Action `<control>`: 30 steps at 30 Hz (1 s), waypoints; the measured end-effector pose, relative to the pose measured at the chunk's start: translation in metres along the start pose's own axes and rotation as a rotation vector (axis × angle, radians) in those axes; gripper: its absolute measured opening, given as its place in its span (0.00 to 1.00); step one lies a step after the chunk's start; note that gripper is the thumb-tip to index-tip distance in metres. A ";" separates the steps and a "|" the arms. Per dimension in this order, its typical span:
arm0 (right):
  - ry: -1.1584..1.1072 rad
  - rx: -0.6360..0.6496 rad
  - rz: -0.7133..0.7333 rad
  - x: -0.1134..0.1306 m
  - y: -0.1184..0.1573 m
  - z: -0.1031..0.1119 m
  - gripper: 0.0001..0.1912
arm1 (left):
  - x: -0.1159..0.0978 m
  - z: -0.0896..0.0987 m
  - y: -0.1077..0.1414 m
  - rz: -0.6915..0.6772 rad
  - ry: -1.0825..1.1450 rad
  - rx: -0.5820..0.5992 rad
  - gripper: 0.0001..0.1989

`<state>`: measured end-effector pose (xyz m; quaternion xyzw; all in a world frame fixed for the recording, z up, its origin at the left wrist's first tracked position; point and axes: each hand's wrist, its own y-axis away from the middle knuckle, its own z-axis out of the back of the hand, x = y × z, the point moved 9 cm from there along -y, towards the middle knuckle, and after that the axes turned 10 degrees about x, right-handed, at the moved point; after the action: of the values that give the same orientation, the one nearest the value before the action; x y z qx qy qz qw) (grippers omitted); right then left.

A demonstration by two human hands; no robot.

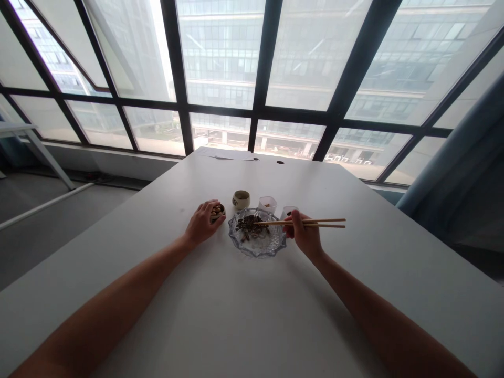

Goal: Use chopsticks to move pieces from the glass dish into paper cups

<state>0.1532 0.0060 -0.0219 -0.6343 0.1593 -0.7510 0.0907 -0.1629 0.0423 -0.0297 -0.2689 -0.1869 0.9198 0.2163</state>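
My left hand (202,222) is wrapped round the near left side of a small cup of nuts (217,211). Wooden chopsticks (325,223) are gripped in my right hand (305,234), their tips over dark seeds (249,224) in a clear glass plate (258,252) with a wavy rim. Whether the tips pinch a seed is too small to tell. Behind the plate stand a cream cup (241,200) with dark markings and a clear plastic cup (268,203) holding a few small pieces. Another clear cup (290,211) is partly hidden behind my right hand.
Everything stands on a white table (252,315). White sheets (224,154) lie at its far edge, near two dark round holes. Large framed windows rise beyond it. A blue curtain (452,142) hangs at the right, and another white table (16,127) is at the far left.
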 end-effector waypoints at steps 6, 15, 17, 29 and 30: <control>0.164 0.033 0.221 0.024 0.016 -0.004 0.28 | 0.002 0.000 0.001 -0.005 0.022 -0.010 0.20; 0.438 0.166 0.335 0.036 0.017 -0.030 0.24 | 0.002 0.002 0.002 -0.015 0.021 -0.015 0.20; 0.429 0.158 0.352 0.037 0.019 -0.031 0.23 | 0.002 0.002 0.002 -0.019 0.025 -0.017 0.19; 0.316 -0.011 0.288 0.015 0.017 -0.011 0.26 | 0.003 0.000 -0.002 -0.059 0.035 -0.049 0.20; 0.315 -0.020 0.288 0.015 0.017 -0.010 0.26 | 0.003 0.001 -0.002 -0.058 0.033 -0.050 0.20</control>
<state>0.1399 -0.0135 -0.0152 -0.4805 0.2679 -0.8187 0.1646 -0.1651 0.0451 -0.0298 -0.2839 -0.2141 0.9035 0.2392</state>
